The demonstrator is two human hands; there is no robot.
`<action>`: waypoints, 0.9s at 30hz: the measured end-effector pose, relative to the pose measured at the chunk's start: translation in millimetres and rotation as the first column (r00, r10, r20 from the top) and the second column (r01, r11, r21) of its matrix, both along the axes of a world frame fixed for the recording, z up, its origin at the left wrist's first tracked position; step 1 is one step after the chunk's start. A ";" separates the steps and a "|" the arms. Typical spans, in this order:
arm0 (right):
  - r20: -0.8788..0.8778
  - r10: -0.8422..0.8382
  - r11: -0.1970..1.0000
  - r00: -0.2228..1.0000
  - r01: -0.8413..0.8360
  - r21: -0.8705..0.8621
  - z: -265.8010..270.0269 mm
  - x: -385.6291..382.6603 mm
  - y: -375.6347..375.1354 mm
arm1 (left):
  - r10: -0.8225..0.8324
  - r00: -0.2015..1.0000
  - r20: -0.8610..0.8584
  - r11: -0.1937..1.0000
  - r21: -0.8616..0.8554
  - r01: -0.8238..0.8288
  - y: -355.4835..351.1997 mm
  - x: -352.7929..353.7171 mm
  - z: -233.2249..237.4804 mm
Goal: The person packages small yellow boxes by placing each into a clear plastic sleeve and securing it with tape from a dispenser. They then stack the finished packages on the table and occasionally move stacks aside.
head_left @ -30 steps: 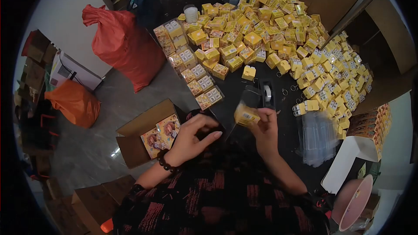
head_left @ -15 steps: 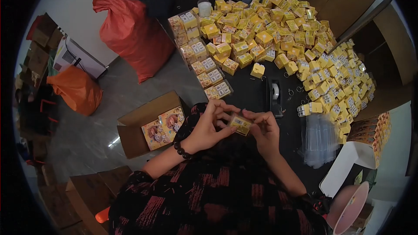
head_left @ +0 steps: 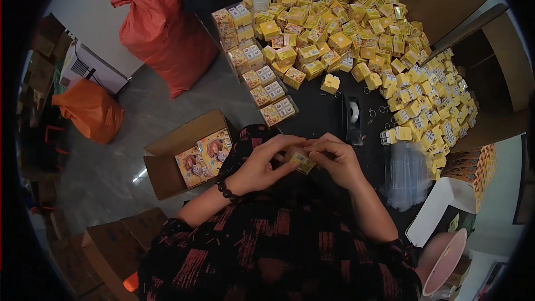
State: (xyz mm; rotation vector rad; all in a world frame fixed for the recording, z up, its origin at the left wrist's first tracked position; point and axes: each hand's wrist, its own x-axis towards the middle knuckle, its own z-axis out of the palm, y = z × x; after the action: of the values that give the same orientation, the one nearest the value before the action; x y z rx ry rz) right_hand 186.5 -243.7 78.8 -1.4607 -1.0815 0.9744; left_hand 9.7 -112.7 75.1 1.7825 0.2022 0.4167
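A small yellow box (head_left: 304, 163) with a printed label sits between my two hands, close to my body at the table's near edge. My left hand (head_left: 266, 161), with a dark bead bracelet on its wrist, grips the box from the left side. The fingers of my right hand (head_left: 339, 160) pinch at its upper right edge and partly cover it. Just beyond my hands stands a black tape dispenser (head_left: 351, 122) with a clear roll. Rows of boxes in clear cases (head_left: 277, 111) line the table's left edge.
A large heap of yellow boxes (head_left: 334, 33) covers the far table, with white-and-yellow pieces (head_left: 429, 106) at right. Clear plastic sleeves (head_left: 408, 181) lie nearer. An open carton (head_left: 159, 175) with printed boxes stands at left; red (head_left: 167, 39) and orange sacks (head_left: 92, 111) rest on the floor.
My right hand has closed in over the box, its fingers now pinching the upper edge and covering more of it. The whole view has shifted slightly.
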 end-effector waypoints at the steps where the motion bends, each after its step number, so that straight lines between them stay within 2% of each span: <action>1: 0.054 0.079 0.997 0.995 -0.080 0.019 0.4 2.7 0.5 | -0.005 1.000 0.001 1.000 -0.004 0.005 3.2 -0.7 -2.1; 2: 0.107 0.157 0.986 0.982 -0.161 0.032 0.5 5.1 1.5 | -0.023 1.000 -0.015 0.999 0.022 0.023 6.7 -2.0 -6.5; 3: 0.106 0.156 0.987 0.982 -0.159 0.026 1.2 7.4 3.1 | -0.038 0.999 -0.033 0.998 0.048 0.039 8.4 -2.4 -12.0; 4: 0.314 0.229 0.969 0.921 -0.248 0.022 2.7 10.3 6.0 | -0.037 0.999 -0.033 0.998 0.042 0.039 6.2 -1.6 -21.8; 5: 0.507 0.287 0.943 0.813 -0.333 0.000 3.9 14.2 10.1 | 0.039 0.999 0.010 0.986 -0.163 -0.037 1.5 -1.0 -34.3; 6: 0.633 0.190 0.970 0.750 -0.245 -0.001 3.3 22.7 18.2 | 0.120 0.992 0.036 0.927 -0.362 -0.099 -1.4 -0.9 -41.5; 7: 0.745 0.095 0.988 0.660 -0.154 0.010 1.4 35.7 29.9 | 0.117 0.992 0.037 0.926 -0.365 -0.096 -2.2 -1.7 -42.6; 8: 0.858 -0.040 0.999 0.512 0.037 0.024 -2.1 55.7 47.5 | 0.179 0.984 0.020 0.785 -0.606 -0.130 -2.7 -2.8 -43.0; 9: 0.936 -0.148 0.973 0.319 0.219 0.079 -6.7 77.7 67.8 | 0.233 0.972 -0.008 0.584 -0.798 -0.147 -2.0 -3.4 -43.2; 10: 0.962 -0.074 0.954 0.263 0.300 -0.009 -12.3 94.8 84.0 | 0.233 0.972 -0.001 0.588 -0.796 -0.141 2.5 -9.2 -49.8; 11: 0.977 0.006 0.919 0.213 0.383 -0.089 -17.1 107.5 97.5 | 0.067 0.997 -0.038 0.574 -0.816 -0.070 10.2 -20.0 -61.6; 12: 0.978 0.001 0.921 0.208 0.381 -0.082 -19.8 115.7 109.2 | -0.101 0.992 -0.071 0.550 -0.835 -0.004 16.2 -27.4 -67.1; 13: 0.948 0.177 0.889 0.266 0.370 -0.269 -20.3 120.7 119.8 | -0.178 0.980 -0.091 0.635 -0.771 0.043 19.1 -30.4 -57.1; 14: 0.882 0.344 0.823 0.321 0.348 -0.448 -21.7 123.9 125.1 | -0.175 0.980 -0.091 0.640 -0.767 0.043 26.3 -35.6 -49.0; 15: 0.884 0.342 0.826 0.319 0.347 -0.445 -14.2 121.6 124.5 | -0.420 0.892 -0.168 0.740 -0.632 0.229 36.4 -42.3 -42.2; 16: 0.860 0.305 0.856 0.409 0.279 -0.436 -1.1 117.4 120.7 | -0.610 0.739 -0.286 0.756 -0.490 0.434 44.6 -47.1 -39.1; 17: 0.824 0.273 0.883 0.496 0.212 -0.420 6.2 114.6 116.3 | -0.724 0.579 -0.375 0.687 -0.470 0.554 49.2 -49.1 -40.8; 18: 0.825 0.274 0.883 0.494 0.211 -0.419 1.0 116.4 110.2 | -0.722 0.582 -0.374 0.688 -0.469 0.554 48.2 -49.0 -46.6; 19: 0.547 0.082 0.960 0.833 0.081 -0.268 -7.5 118.2 101.8 | -0.749 0.550 -0.370 0.662 -0.388 0.641 46.3 -49.2 -54.0; 20: 0.111 -0.036 0.997 0.993 0.043 -0.059 -16.2 119.1 92.9 | -0.773 0.514 -0.371 0.624 -0.302 0.721 45.5 -49.6 -58.0; 21: 0.109 -0.043 0.997 0.993 0.049 -0.056 -14.9 110.9 84.1 | -0.776 0.509 -0.374 0.620 -0.301 0.724 43.5 -46.9 -55.1; 22: -0.241 -0.053 0.995 0.969 0.071 0.065 -8.3 97.8 74.5 | -0.694 0.686 -0.218 0.712 -0.342 0.613 39.0 -40.5 -49.8; 23: -0.558 -0.013 0.976 0.829 0.132 0.174 -0.7 83.3 63.7 | -0.559 0.827 -0.064 0.772 -0.404 0.491 34.5 -34.6 -45.9; 24: -0.701 0.012 0.965 0.713 0.174 0.194 16.6 63.1 53.5 | -0.402 0.908 -0.120 0.861 -0.388 0.329 30.9 -30.7 -44.1; 25: -0.703 0.007 0.964 0.711 0.183 0.194 18.5 57.2 41.4 | -0.409 0.904 -0.124 0.858 -0.388 0.336 28.7 -25.3 -39.3; 27: -0.720 0.130 0.970 0.682 0.063 0.235 19.6 48.1 20.4 | -0.064 0.988 -0.143 0.994 -0.094 0.051 26.9 -12.4 -23.3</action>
State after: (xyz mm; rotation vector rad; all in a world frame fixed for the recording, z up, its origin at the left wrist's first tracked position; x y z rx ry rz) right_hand 234.6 -223.4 98.4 -0.7094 -0.5864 1.2538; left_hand -2.7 -85.8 51.8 1.7261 0.2671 0.2322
